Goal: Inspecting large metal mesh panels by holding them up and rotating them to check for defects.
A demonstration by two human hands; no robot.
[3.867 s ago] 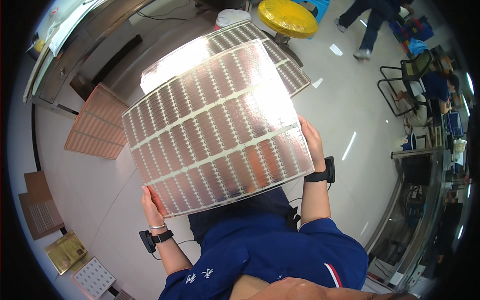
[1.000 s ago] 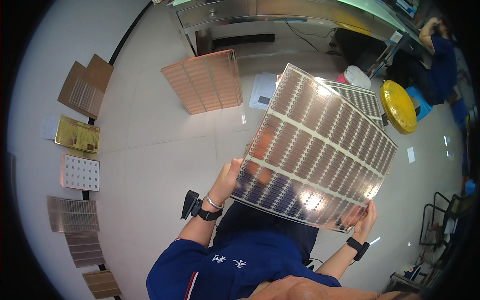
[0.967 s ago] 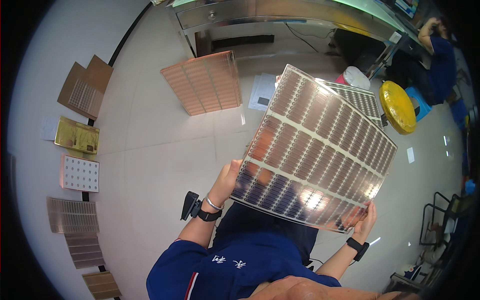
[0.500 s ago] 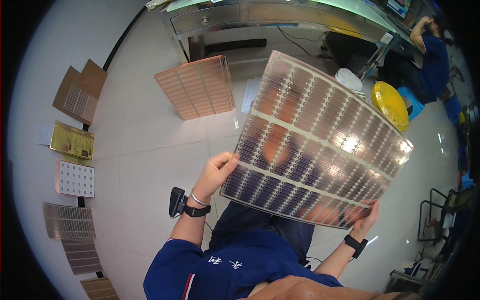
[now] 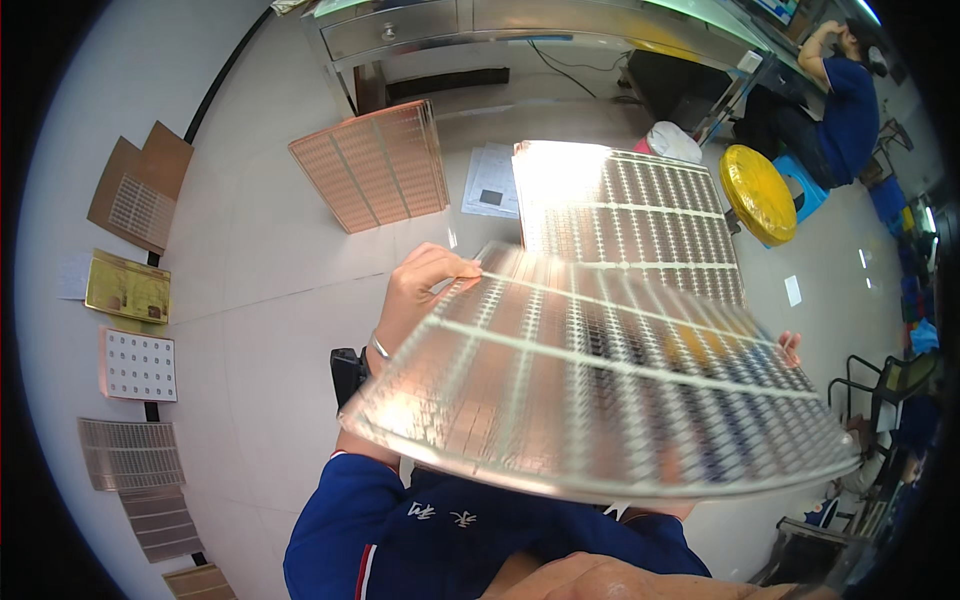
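A person wears a dark blue short-sleeved shirt with small white embroidered characters across the chest and a red-and-white stripe. The left wrist has a silver bangle and a boxy black strapped device.

Two hands, one held panel — one yellow stool

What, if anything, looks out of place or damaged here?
Only the papers look slightly stray, lying loose on the floor between the coppery panels and the glossy patterned panel. No spill shows; the held panel is blurred, so fine damage can't be judged.
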